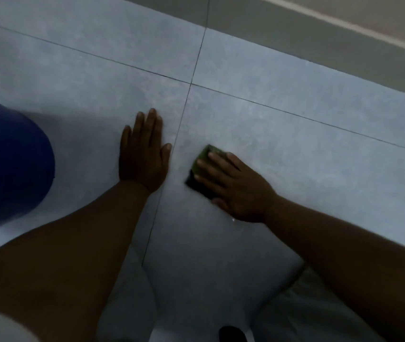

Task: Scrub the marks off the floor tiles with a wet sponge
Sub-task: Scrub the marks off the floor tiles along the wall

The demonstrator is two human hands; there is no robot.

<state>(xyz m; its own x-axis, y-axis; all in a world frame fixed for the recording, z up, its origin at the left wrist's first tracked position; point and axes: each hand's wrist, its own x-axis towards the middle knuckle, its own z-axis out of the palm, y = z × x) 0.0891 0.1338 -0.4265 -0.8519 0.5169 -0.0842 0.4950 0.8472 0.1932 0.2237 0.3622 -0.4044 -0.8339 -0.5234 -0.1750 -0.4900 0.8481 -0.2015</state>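
Note:
A green sponge (202, 157) with a dark underside lies flat on the pale grey-blue floor tiles (295, 144), just right of a dark grout line (180, 124). My right hand (236, 186) presses down on top of the sponge, fingers spread over it, so most of it is hidden. My left hand (143, 154) rests flat on the neighbouring tile to the left of the grout line, palm down, fingers together, holding nothing. The tile around the sponge looks faintly mottled; I cannot make out distinct marks in this dim light.
A dark blue rounded object (9, 159) stands on the floor at the left. A grey skirting and wall (344, 33) run along the back right. White fabric (307, 309) and a small dark object (232, 334) lie at the bottom edge.

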